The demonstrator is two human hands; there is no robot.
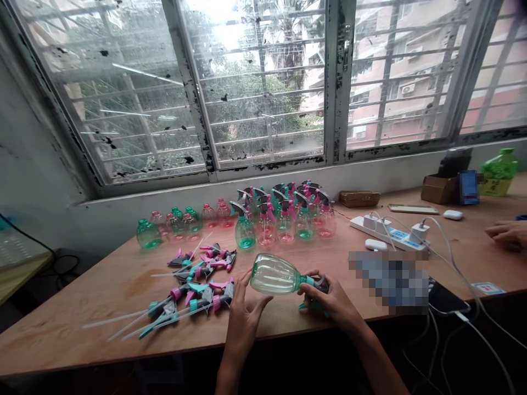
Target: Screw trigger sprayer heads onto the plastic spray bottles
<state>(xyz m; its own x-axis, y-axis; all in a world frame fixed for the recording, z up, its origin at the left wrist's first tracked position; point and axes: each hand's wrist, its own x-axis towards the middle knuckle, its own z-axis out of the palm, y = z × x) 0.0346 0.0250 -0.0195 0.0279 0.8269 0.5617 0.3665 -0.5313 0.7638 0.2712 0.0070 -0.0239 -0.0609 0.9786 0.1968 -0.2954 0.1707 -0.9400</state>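
Observation:
I hold a green clear plastic spray bottle on its side above the front edge of the wooden table. My left hand cups the bottle's base, fingers curled around it. My right hand is closed on the grey and teal trigger head at the bottle's neck. A pile of loose trigger heads with long dip tubes lies just left of my left hand.
Rows of green and pink bottles, some capped with triggers, some bare, stand by the window wall. A power strip with chargers and cables, a phone, boxes, and another person's hand are at right.

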